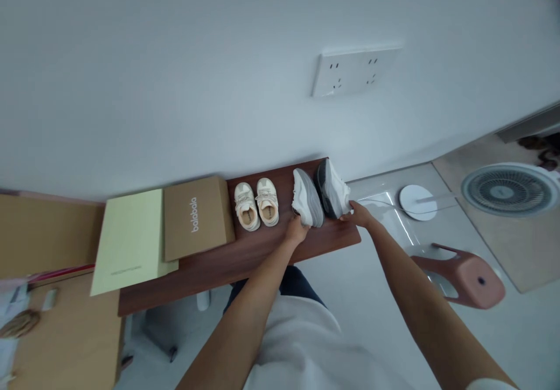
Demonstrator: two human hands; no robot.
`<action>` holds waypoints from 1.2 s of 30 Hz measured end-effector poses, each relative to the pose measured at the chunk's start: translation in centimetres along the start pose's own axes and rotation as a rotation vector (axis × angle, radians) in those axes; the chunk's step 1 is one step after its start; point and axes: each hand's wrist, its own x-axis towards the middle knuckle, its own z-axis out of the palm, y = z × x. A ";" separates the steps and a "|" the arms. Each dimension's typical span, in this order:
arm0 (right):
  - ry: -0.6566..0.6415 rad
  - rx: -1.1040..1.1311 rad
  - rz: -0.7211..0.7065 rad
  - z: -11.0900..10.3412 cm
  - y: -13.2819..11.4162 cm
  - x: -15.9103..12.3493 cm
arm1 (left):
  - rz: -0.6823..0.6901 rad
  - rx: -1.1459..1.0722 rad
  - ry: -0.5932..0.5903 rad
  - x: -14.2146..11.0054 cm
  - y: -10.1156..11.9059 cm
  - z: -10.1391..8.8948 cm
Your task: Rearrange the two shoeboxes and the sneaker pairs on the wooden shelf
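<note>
At the right end of a narrow brown wooden table (271, 244), each of my hands grips one of two grey-and-white sneakers. My left hand (297, 230) is closed on the heel of the left sneaker (306, 196), which is tipped on its side. The right sneaker (335, 188) is tilted with its dark grey sole toward the other shoe; my right hand (359, 213) has its heel end. To the left stand two small cream shoes (256, 204), upright side by side, touching neither hand.
A brown shoebox (196, 218) and a pale yellow-green box (129, 238) stand on the table's left part. Cardboard boxes (65, 326) lie further left. A wall socket plate (356, 72) is above. On the right floor are a pink stool (479, 282) and a white fan (503, 190).
</note>
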 end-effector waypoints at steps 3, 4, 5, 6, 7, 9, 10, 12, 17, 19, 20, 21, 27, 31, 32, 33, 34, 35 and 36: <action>-0.038 0.068 0.013 0.4 -1.1 -0.1 | 0.025 0.022 0.018 0.1 0.0 -0.5; -0.027 0.069 -0.007 0.3 -1.4 -0.1 | 0.036 0.028 0.027 0.0 0.0 -0.7; -0.011 0.056 -0.032 0.1 -1.6 -0.2 | 0.051 0.037 0.036 0.0 0.1 -1.0; 0.006 0.033 -0.058 -0.2 -1.8 -0.3 | 0.072 0.046 0.049 -0.1 0.2 -1.3; 0.021 0.005 -0.084 -0.5 -2.0 -0.3 | 0.101 0.058 0.065 -0.1 0.3 -1.7; 0.048 -0.055 -0.134 -1.2 -2.4 -0.5 | 0.174 0.089 0.101 -0.3 0.7 -2.3; 0.059 -0.083 -0.158 -1.6 -2.6 -0.6 | 0.208 0.113 0.115 -0.4 1.0 -2.6; 0.064 -0.136 -0.195 -2.0 -3.1 -0.8 | 0.241 0.173 0.125 -0.6 1.7 -3.0; 0.014 -0.274 -0.248 -1.7 -5.0 -1.7 | 0.278 0.345 0.107 -1.3 3.3 -3.4; -0.013 -0.322 -0.254 -1.3 -5.8 -1.9 | 0.304 0.383 0.111 -1.4 3.9 -3.3; -0.021 -0.342 -0.256 -1.1 -6.3 -1.9 | 0.311 0.393 0.115 -1.4 4.1 -3.2; -0.027 -0.359 -0.258 -0.9 -6.7 -1.8 | 0.316 0.400 0.117 -1.4 4.3 -3.2; -0.021 -0.391 -0.249 -0.4 -7.9 -0.9 | 0.306 0.415 0.111 -0.7 5.2 -2.9; -0.024 -0.397 -0.219 -0.3 -8.0 -0.4 | 0.294 0.377 0.108 -0.6 5.6 -2.7; -0.028 -0.402 -0.207 -0.2 -8.0 -0.4 | 0.289 0.364 0.108 -0.6 5.6 -2.6; -0.030 -0.406 -0.196 -0.2 -8.1 -0.4 | 0.283 0.352 0.108 -0.7 5.6 -2.5; -0.028 -0.407 -0.187 -0.2 -8.2 -0.5 | 0.277 0.342 0.109 -0.8 5.7 -2.5; -0.019 -0.405 -0.183 -0.2 -8.3 -0.6 | 0.274 0.335 0.112 -0.8 5.8 -2.5; -0.001 -0.398 -0.184 -0.3 -8.5 -0.7 | 0.276 0.331 0.117 -0.9 5.9 -2.7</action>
